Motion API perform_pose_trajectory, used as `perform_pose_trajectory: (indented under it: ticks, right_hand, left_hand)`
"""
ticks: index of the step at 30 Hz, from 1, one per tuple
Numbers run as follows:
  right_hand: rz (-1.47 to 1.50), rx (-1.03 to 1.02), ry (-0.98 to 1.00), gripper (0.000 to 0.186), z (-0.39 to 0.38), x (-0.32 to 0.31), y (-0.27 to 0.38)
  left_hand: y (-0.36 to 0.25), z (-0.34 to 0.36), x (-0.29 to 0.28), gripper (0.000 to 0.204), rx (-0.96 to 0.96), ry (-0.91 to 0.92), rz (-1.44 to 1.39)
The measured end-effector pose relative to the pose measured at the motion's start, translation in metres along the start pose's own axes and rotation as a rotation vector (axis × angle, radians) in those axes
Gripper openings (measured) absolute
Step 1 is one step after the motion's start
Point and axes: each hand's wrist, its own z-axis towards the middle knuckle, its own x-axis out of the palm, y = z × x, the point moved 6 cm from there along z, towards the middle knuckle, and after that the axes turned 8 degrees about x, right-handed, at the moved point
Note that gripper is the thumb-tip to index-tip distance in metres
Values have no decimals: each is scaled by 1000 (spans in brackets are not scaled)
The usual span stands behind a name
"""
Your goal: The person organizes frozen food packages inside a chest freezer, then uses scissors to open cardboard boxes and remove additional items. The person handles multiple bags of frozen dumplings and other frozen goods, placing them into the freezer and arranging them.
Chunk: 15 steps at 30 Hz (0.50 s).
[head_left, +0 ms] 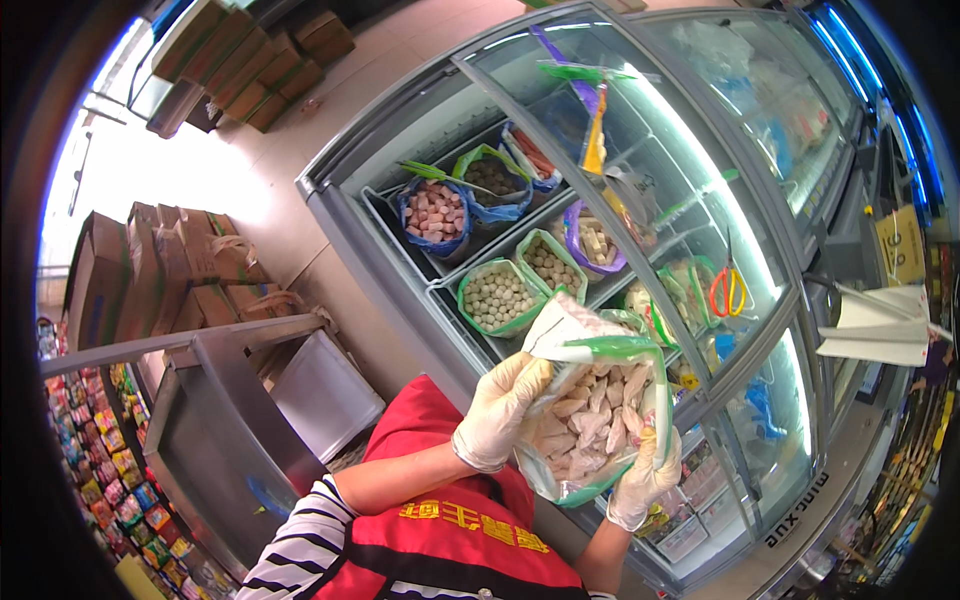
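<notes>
Grip: both gloved hands on one clear, green-rimmed bag (612, 347), mouth open and facing up. Left hand (505, 408) pinches its upper left edge, thumb and fingers together; right hand (645, 487) is closed round the lower right side, fingertips partly hidden. Between the hands, inside the bag: pale pinkish pieces (590, 425), heaped. Just beyond the grip, in the chest freezer (348, 235): bagged pale balls (497, 297), with bagged greyish balls (552, 266) adjoining. Farther off, up-left of the grip: bagged pink chunks (435, 210). Up-right of the grip: scissors (731, 274), orange and yellow handles. Below left hand: red apron (390, 540).
</notes>
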Motion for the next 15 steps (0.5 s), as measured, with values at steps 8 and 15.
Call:
perform_pose_trajectory:
  ticks: [8, 15]
  right_hand:
    - [91, 149, -16, 11, -10, 43, -96]
    - [184, 322, -32, 11, -32, 93, -156]
  left_hand:
    - [103, 49, -58, 20, -45, -29, -19]
    - [135, 88, -101, 21, -238, -5, 147]
